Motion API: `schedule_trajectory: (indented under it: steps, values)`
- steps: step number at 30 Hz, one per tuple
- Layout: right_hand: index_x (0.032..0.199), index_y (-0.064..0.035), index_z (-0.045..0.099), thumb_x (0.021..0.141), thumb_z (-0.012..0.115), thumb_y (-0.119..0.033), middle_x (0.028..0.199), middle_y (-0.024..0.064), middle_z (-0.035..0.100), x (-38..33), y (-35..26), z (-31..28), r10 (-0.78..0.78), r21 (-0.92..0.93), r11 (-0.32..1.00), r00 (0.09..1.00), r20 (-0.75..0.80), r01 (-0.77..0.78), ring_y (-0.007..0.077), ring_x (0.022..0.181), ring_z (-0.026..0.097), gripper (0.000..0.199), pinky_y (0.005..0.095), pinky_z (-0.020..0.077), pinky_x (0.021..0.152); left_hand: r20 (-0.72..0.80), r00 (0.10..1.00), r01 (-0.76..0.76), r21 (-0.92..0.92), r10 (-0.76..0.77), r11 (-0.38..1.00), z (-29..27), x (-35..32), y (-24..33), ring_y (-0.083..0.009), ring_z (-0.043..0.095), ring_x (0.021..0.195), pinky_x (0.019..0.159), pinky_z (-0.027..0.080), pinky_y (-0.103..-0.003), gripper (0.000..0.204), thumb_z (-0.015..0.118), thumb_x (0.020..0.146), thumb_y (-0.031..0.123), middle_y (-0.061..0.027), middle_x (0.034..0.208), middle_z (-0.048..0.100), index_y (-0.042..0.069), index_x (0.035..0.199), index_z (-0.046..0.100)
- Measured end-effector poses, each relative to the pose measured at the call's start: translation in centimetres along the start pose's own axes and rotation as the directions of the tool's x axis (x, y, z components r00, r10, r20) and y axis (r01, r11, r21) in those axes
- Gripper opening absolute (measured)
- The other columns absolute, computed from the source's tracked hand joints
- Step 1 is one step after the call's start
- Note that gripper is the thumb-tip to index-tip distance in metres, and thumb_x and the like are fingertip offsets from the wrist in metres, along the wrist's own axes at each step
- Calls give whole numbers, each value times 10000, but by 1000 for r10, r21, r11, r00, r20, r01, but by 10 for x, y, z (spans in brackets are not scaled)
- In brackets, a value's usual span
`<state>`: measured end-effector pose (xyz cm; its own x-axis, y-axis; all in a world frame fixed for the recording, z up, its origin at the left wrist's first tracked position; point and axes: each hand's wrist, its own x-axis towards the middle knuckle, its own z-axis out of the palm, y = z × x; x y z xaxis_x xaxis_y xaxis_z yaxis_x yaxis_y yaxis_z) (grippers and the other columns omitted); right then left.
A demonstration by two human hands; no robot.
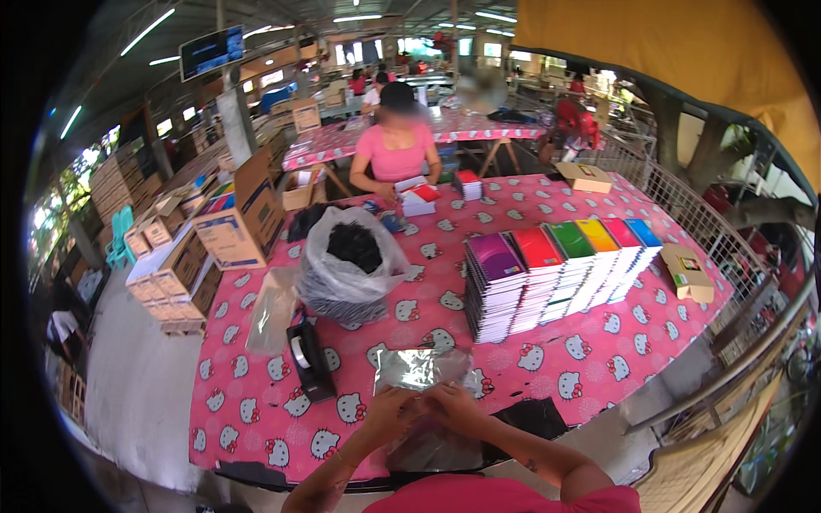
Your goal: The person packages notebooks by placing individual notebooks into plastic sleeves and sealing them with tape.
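Note:
Close to my body, a clear plastic bag (pixel 419 366) lies shiny and crinkled on the pink tablecloth. My left hand (pixel 396 414) is closed on its near part, and my right hand (pixel 451 409) grips it right alongside, the two almost touching. More clear plastic (pixel 434 451) hangs below my hands toward the table edge. Left of them stands a black tape dispenser (pixel 310 363). Beyond it, a translucent sack (pixel 351 265) is filled with black coiled pieces. Stacks of spiral notebooks (pixel 547 278) with purple, red, green, yellow, pink and blue covers stand to the right.
Clear plastic sheets (pixel 272 312) lie beside the sack. Across the table, a person in pink (pixel 398 150) handles small red-and-white notebooks (pixel 418 197). Cardboard pieces (pixel 687 274) lie at the right edge. Cardboard boxes (pixel 239 218) are stacked at left. A metal railing (pixel 684 201) runs along the right.

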<state>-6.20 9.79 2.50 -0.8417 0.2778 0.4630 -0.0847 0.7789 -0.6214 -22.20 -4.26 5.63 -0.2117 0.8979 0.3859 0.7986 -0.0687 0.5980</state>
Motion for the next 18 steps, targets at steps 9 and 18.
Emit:
schedule_trajectory:
  steps: [9,18]
  values:
    - [1231,-74,530,859,725,-146,1220,127,514,13,2,-8,286,109,952,958,17,-286,269,1062,559,426,368,451,923,-28,1000,2,401,10,916,12,26,7,-311,649,793,735,532,-428,306,727,820,220,-130,898,687,42,1062,669]
    - [1208,-55,549,843,771,-140,1118,41,499,4,36,24,415,435,821,910,-11,-369,132,1015,496,436,290,441,847,-119,828,418,-522,-548,744,19,-14,-102,-223,608,991,839,499,-369,495,821,806,205,-110,1042,625,0,1181,572]
